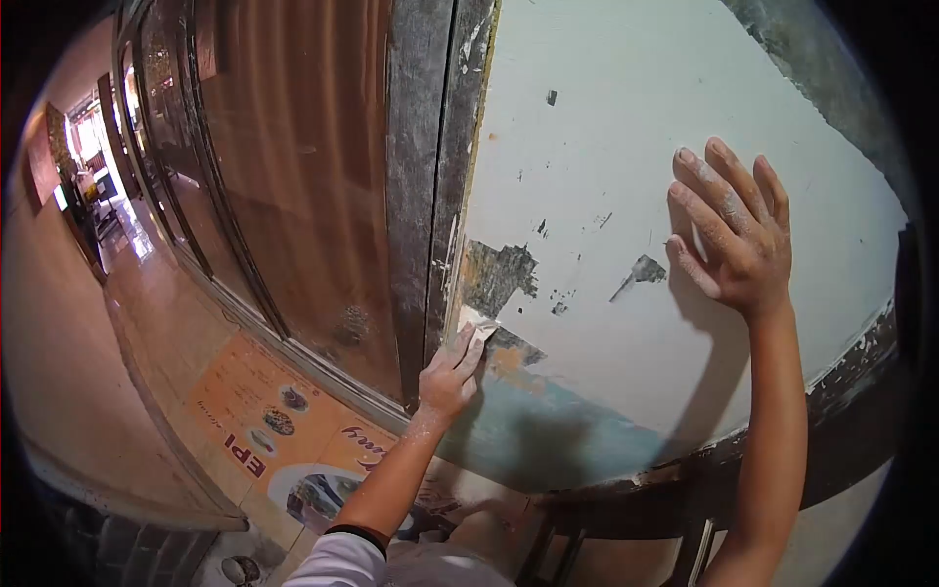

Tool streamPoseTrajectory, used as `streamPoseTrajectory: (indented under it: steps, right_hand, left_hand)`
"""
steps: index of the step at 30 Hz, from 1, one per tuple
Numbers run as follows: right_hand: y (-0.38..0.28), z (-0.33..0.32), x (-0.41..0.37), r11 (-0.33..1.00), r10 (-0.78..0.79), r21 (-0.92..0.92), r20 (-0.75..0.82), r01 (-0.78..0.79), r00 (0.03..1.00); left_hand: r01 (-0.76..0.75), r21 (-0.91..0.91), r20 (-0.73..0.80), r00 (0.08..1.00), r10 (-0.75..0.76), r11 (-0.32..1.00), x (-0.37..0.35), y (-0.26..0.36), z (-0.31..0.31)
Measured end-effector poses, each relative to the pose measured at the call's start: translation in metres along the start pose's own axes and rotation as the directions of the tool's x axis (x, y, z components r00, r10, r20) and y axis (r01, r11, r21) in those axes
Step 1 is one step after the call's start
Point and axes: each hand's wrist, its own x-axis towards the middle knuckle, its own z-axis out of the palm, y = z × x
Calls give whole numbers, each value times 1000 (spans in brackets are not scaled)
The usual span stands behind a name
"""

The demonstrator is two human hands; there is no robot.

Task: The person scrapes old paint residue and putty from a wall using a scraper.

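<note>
My left hand (pixel 452 370) is closed on a small whitish piece (pixel 479 323), perhaps folded paper or a scraper; its exact kind is unclear. The piece touches the left edge of a pale painted panel (pixel 597 166), beside a dark bare patch (pixel 499 274). White dust coats the fingers and wrist. Higher up on the right, my right hand (pixel 738 230) rests against the panel with its fingers spread and holds nothing. Small dark chips mark the paint between the hands, and a bluish-green area (pixel 528 421) shows along the lower part.
A dark frame post (pixel 416 147) and brown glazed panels (pixel 293 166) stand to the left. An orange printed banner (pixel 264 401) lies on the floor below. Dark wooden rails (pixel 626 523) are near my body, and a bright passage opens at far left.
</note>
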Motion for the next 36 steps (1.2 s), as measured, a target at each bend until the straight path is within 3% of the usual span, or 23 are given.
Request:
streamPoseTrajectory:
  steps: [6, 12, 18, 36]
  right_hand:
    - [-1, 0, 1, 1000, 0, 2, -2, 0, 1000]
    - [-1, -1, 1, 1000, -1, 11, 2, 1, 1000]
    - [-1, -2, 2, 999, -21, 24, 0, 21, 1000]
    - [9, 7, -8, 999, -19, -35, 20, 20, 1000]
  left_hand:
    - [8, 37, 64, 998, -10, 999, 4, -1, -8]
    - [-57, 6, -14, 998, 57, 998, 21, 3, -7]
    - [-1, 78, 36, 999, -2, 997, 9, 0, -3]
    - [-20, -6, -26, 999, 20, 1000, 34, 11, -8]
